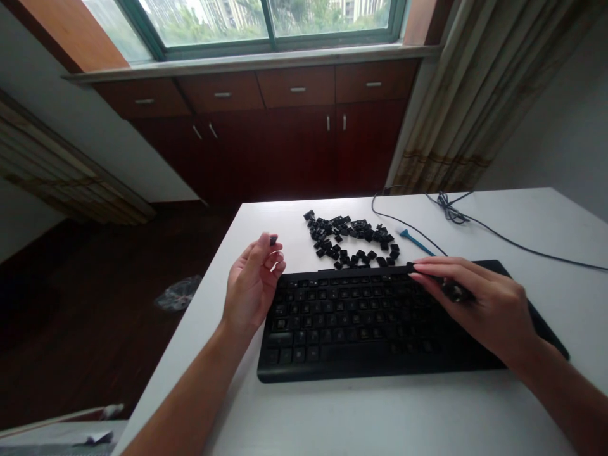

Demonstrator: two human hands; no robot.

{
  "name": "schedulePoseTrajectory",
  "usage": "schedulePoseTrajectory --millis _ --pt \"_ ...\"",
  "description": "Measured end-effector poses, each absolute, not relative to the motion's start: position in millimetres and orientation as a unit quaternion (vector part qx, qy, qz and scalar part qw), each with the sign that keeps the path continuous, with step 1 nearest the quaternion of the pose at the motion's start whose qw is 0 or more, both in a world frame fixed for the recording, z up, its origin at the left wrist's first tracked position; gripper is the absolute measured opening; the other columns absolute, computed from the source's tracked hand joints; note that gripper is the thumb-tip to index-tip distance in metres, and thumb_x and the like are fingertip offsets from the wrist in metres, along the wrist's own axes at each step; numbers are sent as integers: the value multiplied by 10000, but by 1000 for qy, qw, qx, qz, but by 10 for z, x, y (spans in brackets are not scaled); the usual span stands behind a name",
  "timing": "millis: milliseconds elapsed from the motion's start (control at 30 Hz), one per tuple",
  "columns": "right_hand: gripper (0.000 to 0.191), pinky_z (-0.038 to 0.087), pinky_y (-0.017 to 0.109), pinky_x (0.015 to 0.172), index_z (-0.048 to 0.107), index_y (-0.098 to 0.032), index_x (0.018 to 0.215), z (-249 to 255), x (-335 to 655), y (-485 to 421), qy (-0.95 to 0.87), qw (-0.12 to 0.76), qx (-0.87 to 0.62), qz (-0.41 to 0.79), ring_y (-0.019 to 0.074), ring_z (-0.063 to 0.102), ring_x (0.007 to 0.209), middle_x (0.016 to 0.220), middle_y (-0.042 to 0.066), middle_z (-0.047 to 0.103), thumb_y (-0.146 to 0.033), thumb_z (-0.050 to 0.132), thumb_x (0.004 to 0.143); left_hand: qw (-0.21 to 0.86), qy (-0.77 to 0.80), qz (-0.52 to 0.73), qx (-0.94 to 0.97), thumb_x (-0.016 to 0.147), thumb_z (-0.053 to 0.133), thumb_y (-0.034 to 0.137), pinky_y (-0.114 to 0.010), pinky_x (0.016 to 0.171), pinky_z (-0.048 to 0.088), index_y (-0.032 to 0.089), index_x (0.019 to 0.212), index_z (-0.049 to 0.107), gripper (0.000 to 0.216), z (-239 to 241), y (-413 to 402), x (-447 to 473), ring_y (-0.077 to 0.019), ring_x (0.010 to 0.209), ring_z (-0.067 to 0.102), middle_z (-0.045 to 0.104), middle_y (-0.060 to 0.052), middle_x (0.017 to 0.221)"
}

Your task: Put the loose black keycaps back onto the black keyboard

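A black keyboard [361,329] lies on the white table [380,418]. My left hand [251,285] hovers at the keyboard's left end and pinches a small black keycap [273,240] between thumb and fingertips. My right hand [475,304] rests on the keyboard's right part, fingers stretched toward its top edge, with a small dark object [453,291] under the fingers that I cannot make out. A pile of loose black keycaps [351,237] lies just behind the keyboard.
A blue tool [413,240] lies right of the keycap pile. Black cables [456,215] run across the table's far right. Beyond the table are dark wooden cabinets [285,133], a window, curtains [475,114] and a clear plastic bag on the floor [180,292].
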State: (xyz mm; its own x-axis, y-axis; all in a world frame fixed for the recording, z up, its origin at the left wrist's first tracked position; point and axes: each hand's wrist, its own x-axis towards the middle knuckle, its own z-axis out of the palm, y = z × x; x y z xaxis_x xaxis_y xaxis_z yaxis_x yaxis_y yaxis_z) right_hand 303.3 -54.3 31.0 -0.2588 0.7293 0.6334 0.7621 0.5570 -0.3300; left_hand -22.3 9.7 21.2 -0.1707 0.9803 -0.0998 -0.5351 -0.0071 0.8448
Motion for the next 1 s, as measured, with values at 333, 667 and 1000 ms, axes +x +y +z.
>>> schedulePoseTrajectory --millis 333,667,1000 --pt "263 619 326 847 719 -229 1096 270 2885 -580 -833 355 -422 38 205 737 936 1087 47 759 -122 704 856 576 404 655 277 773 808 361 -162 593 500 139 943 709 295 215 111 -230 -67 652 630 701 -2 803" --pt "230 595 315 869 717 -211 1090 249 2928 -567 -837 347 -422 42 191 726 959 1106 53 754 -138 693 873 578 405 650 282 804 783 348 -166 592 517 139 944 713 261 203 114 -233 -70 657 618 698 -5 822" --pt "408 583 339 867 657 -187 1235 117 2787 -615 -891 247 -369 88 215 706 1034 1230 72 711 -32 589 864 579 403 650 284 816 774 334 -164 587 516 141 930 714 232 211 102 -226 -68 658 602 686 -6 827"
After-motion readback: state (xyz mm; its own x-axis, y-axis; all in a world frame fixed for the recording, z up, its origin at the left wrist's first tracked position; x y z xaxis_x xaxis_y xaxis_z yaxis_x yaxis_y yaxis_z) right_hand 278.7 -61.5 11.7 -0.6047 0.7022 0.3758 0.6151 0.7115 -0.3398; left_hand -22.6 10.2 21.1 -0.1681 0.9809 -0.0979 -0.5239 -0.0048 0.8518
